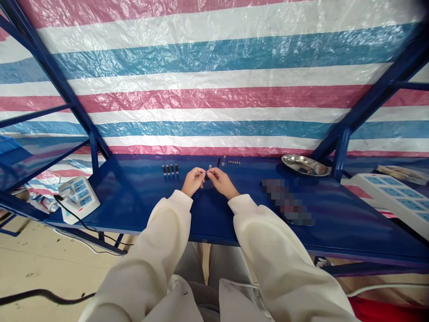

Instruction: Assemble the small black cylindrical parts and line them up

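Note:
My left hand (192, 180) and my right hand (219, 181) meet over the blue metal shelf (140, 201), fingertips together. Between them they pinch a small clear tube-like part (209, 170); which hand carries its weight I cannot tell. Just left of my hands stands a row of several small dark cylinders (170, 169). Behind my right hand lie one dark cylinder (219, 161), a clear piece (223, 160) and a short row of tiny metal bits (234, 162). Both my sleeves are white.
A round metal dish (304, 165) sits at the back right by a blue upright. A white power strip (78, 197) with a black cable rests at the shelf's left end. Another white strip (392, 198) lies at right. A striped tarp hangs behind.

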`<move>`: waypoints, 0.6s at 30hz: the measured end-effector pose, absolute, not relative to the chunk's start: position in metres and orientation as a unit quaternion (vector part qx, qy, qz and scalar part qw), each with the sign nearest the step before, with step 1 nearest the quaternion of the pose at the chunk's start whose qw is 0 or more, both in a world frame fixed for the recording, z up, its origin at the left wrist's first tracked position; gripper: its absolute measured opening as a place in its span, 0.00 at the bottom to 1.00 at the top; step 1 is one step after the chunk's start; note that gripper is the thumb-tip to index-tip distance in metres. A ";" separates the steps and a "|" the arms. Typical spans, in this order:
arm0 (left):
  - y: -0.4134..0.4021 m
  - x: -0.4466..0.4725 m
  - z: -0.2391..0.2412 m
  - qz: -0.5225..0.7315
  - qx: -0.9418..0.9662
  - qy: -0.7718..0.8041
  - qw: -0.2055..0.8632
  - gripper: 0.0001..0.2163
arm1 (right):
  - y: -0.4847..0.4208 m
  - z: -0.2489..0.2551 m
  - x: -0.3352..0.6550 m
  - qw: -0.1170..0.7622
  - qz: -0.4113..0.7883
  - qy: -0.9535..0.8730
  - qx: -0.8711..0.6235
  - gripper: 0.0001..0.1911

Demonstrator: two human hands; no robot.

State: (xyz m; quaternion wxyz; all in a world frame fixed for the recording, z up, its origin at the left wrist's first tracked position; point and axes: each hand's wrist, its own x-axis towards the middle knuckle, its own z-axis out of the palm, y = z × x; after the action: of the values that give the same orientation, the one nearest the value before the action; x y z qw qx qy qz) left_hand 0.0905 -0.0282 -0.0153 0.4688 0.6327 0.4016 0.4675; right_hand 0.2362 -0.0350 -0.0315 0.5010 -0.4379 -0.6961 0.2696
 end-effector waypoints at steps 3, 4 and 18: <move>-0.029 0.091 -0.015 0.469 0.629 0.396 0.477 0.07 | -0.033 -0.035 0.236 0.491 0.293 -0.696 -0.435 0.14; -0.030 0.091 -0.015 0.470 0.628 0.392 0.481 0.08 | -0.032 -0.036 0.236 0.486 0.303 -0.696 -0.434 0.14; -0.030 0.092 -0.018 0.478 0.605 0.370 0.518 0.07 | -0.035 -0.037 0.236 0.427 0.314 -0.730 -0.432 0.13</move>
State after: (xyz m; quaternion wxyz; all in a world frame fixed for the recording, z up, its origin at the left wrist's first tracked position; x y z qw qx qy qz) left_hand 0.0920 -0.0297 -0.0184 0.5181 0.6052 0.3696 0.4782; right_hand 0.2360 -0.0347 -0.0373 0.4272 -0.4320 -0.7295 0.3141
